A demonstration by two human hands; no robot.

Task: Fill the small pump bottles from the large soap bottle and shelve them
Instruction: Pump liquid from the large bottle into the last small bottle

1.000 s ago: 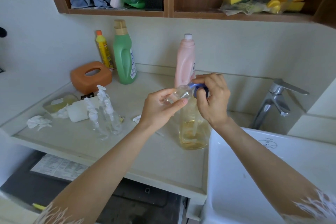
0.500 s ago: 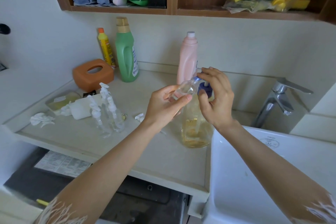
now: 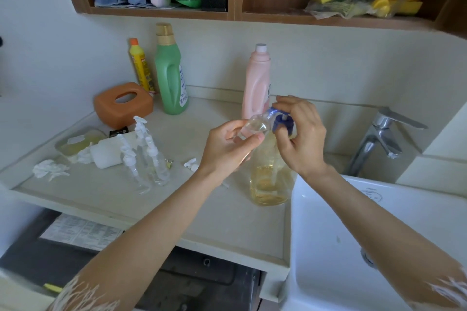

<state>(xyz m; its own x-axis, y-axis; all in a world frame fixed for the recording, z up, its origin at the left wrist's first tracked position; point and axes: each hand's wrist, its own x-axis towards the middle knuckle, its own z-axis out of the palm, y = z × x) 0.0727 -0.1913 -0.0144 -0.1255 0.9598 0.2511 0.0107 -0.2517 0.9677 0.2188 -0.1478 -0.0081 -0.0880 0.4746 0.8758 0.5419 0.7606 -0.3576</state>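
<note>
pale counter (image 3: 222,217) beside white sink (image 3: 328,260), under wooden shelves (image 3: 235,14).

We see bare desk (image 3: 214,214) strip along front edge; pump bottles (image 3: 144,156) crowd left, soap bottle (image 3: 270,184) and sink (image 3: 328,247) block right.

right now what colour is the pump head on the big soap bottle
Dark blue pump head, clearest in the head view.

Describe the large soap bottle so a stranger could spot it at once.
Start at the white sink; the counter adjoins its left rim. The large soap bottle stands there beneath both hands, clear with amber liquid and a blue pump, unlike the opaque pink bottle behind.
</note>
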